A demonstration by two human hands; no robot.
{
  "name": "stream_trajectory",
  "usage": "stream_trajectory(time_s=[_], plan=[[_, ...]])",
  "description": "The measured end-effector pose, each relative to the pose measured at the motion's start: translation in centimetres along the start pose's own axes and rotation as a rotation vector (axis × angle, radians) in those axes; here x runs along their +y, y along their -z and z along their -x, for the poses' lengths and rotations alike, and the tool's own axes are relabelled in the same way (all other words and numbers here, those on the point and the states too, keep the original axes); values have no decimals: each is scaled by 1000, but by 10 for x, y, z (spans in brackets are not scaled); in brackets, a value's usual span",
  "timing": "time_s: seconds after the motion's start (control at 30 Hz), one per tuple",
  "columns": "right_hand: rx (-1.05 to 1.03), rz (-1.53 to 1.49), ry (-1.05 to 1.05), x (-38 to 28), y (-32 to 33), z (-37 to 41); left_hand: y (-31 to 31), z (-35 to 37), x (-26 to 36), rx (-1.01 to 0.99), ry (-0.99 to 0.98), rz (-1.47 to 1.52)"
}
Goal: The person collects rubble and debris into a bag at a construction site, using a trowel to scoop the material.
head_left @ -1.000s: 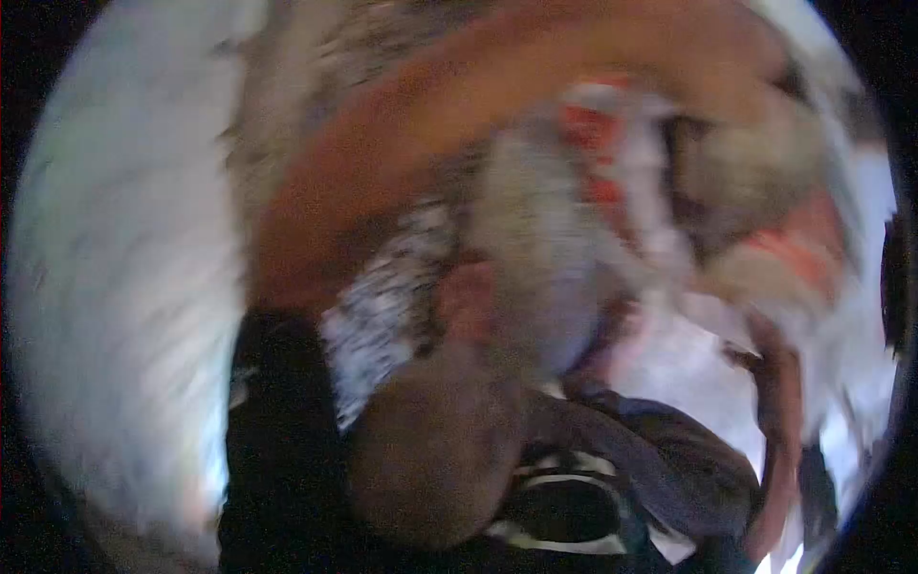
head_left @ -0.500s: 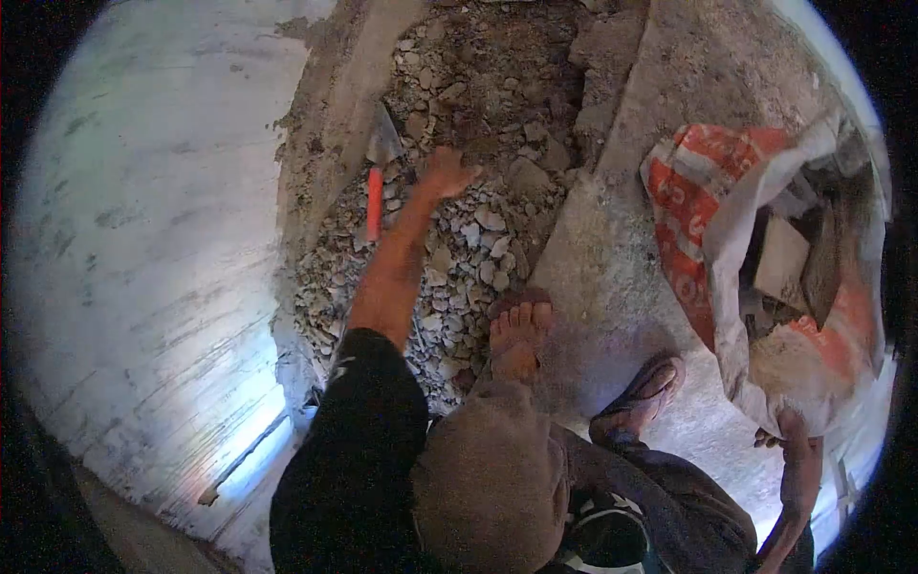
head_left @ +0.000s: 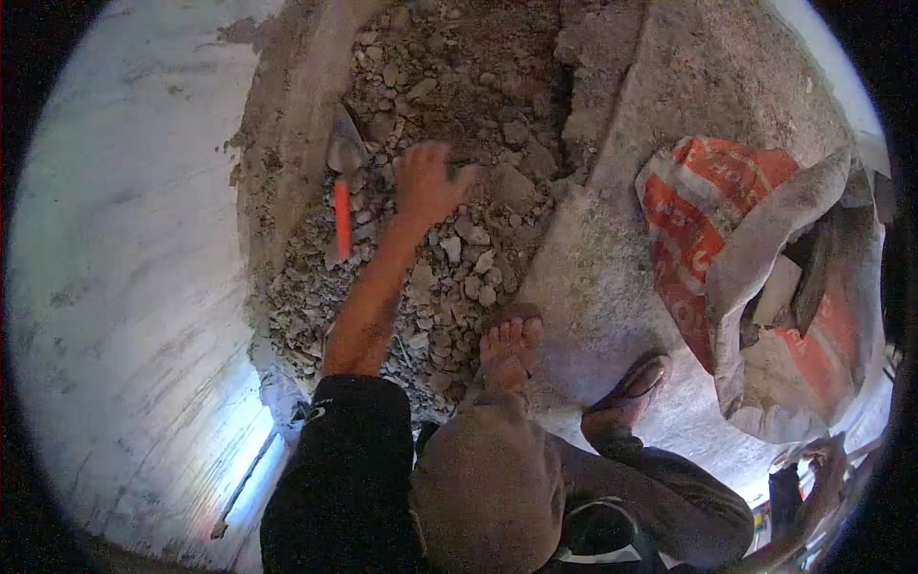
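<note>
My left hand (head_left: 428, 182) reaches over a bed of broken rubble (head_left: 449, 277), palm down, with thumb and fingers apart and nothing visible in them. Left of it lies a trowel (head_left: 342, 215) with an orange-red handle, its grey blade resting on the debris. My right hand (head_left: 824, 467) is at the lower right, just below a white and orange woven sack (head_left: 684, 239). Its fingers are blurred, so I cannot make out their shape or whether they touch the sack. Inside the sack's open mouth are pale, flat broken pieces (head_left: 779, 290).
A pale wall (head_left: 143, 239) rises on the left, with a bright patch of light near its foot. My bare foot (head_left: 507, 349) stands at the rubble's edge. My other foot (head_left: 636, 387), in a sandal, rests on the concrete floor (head_left: 588, 287).
My left hand has spread its fingers over the rubble. My right hand has moved down and right, away from the sack's lower edge. The view has shifted slightly.
</note>
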State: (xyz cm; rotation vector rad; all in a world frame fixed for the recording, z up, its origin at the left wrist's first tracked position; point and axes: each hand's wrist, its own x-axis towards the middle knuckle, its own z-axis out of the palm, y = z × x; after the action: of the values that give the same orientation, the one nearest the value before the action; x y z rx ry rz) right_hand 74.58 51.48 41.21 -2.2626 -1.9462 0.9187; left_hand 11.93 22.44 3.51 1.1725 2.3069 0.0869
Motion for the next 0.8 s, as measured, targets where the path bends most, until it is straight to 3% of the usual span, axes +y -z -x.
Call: stream_trajectory(time_s=[0.03, 0.07, 0.13, 0.17, 0.27, 0.3, 0.33, 0.37, 0.43, 0.57, 0.6, 0.63, 0.67, 0.73, 0.8], plan=[[137, -8, -3, -15, -11, 2, 2, -7, 18, 143, -128, 77], [266, 155, 171, -42, -33, 11, -12, -19, 29, 144, -128, 87], [78, 163, -10, -50, -17, -8, -40, -42, 48, -167, -194, 280], [-17, 178, -98, -53, -9, -19, -46, -43, 49, -164, -208, 287], [100, -8, -261, -47, -11, -22, -37, -25, 49, -124, -274, 156], [132, -64, -306, -50, -14, -21, -25, -9, 46, -248, -234, 128], [118, -12, -192, -79, -27, 1, -18, 9, 42, -374, -189, 101], [112, 10, -134, -85, -29, 7, -15, 24, 40, -376, -193, 98], [110, 44, -91, -87, -29, 14, -13, 51, 34, -208, -227, 184], [31, 25, -92, -65, -14, 3, -7, 81, 37, -197, -275, 80], [97, -12, -109, -69, -19, 4, 0, 85, 38, -185, -159, 237], [124, 18, -44, -68, -21, 6, 5, 81, 41, -168, -55, 398], [128, 87, 105, -60, -22, 11, 9, 74, 44, -159, -86, 415], [141, 219, 389, -48, -22, 16, 27, 71, 53, -38, 87, 456], [148, 111, 240, -62, -49, 12, 58, 70, 100, 141, -36, 631]])
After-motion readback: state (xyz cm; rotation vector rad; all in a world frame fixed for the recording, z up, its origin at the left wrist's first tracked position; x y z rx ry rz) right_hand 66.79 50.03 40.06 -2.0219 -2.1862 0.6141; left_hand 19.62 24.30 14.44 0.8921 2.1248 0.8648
